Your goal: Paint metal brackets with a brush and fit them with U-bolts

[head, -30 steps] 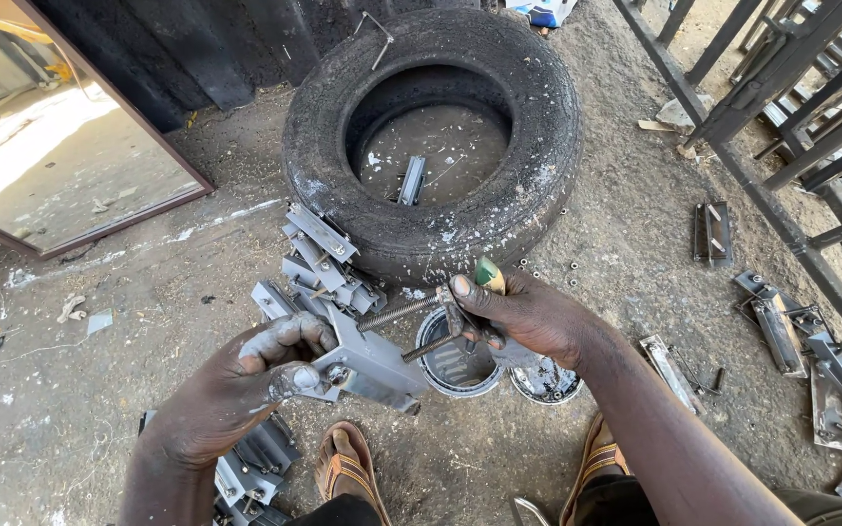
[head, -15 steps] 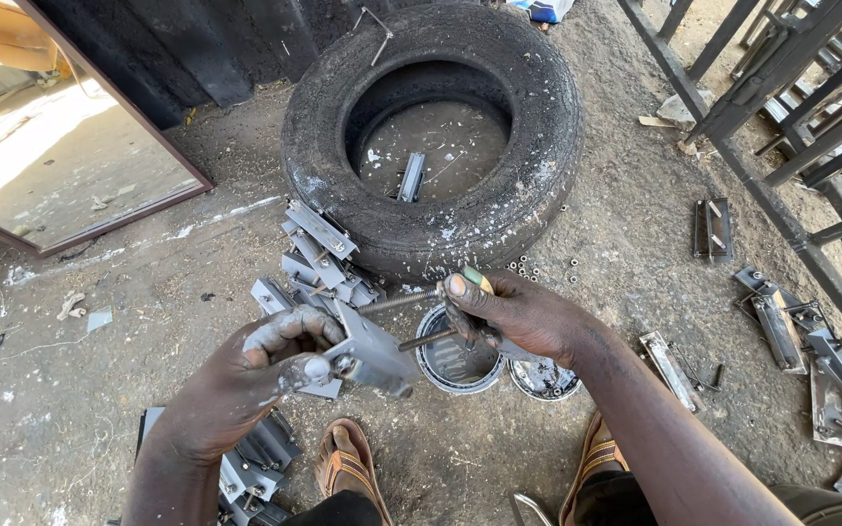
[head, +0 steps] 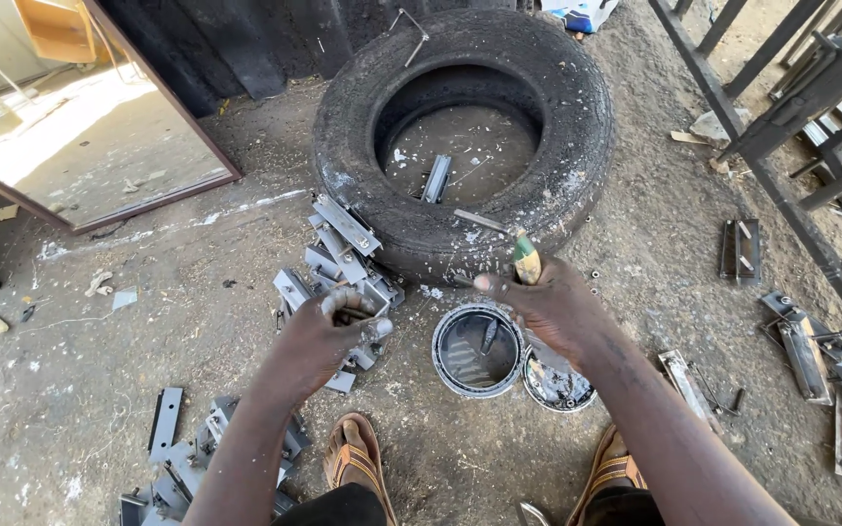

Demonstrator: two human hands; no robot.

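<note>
Grey metal fills your left hand (head: pixel 328 336): your fingers are curled tight around a small bracket (head: pixel 367 326), and only its pale end shows past your thumb. Your right hand (head: pixel 548 307) is closed on a screwdriver (head: pixel 526 261) with a yellow-green handle, which sticks up out of your fist, and its thin shaft (head: pixel 481 221) runs up and away from your knuckles toward the tyre (head: pixel 460 136). The two grips are near each other but not touching.

Just beyond your left grip lies a heap of the same grey brackets (head: pixel 338 244), leaning against the tyre's near wall. Between your two grips, slightly toward you, a round tin (head: pixel 477 349) stands open on the dirt, dark inside with a small bit of metal in it. Right under your right wrist sits a second, shallower tin (head: pixel 557 382) holding small dark parts, touching the first one. Behind your left forearm, more flat plates (head: pixel 192 453) are scattered on the ground. One short grey bar (head: pixel 436 178) rests inside the tyre's hole, well away from both hands. Out past your right arm, more metal pieces (head: pixel 816 356) lie beside a dark steel frame (head: pixel 791 107). Your sandalled feet (head: pixel 353 458) sit on either side below the tins.
</note>
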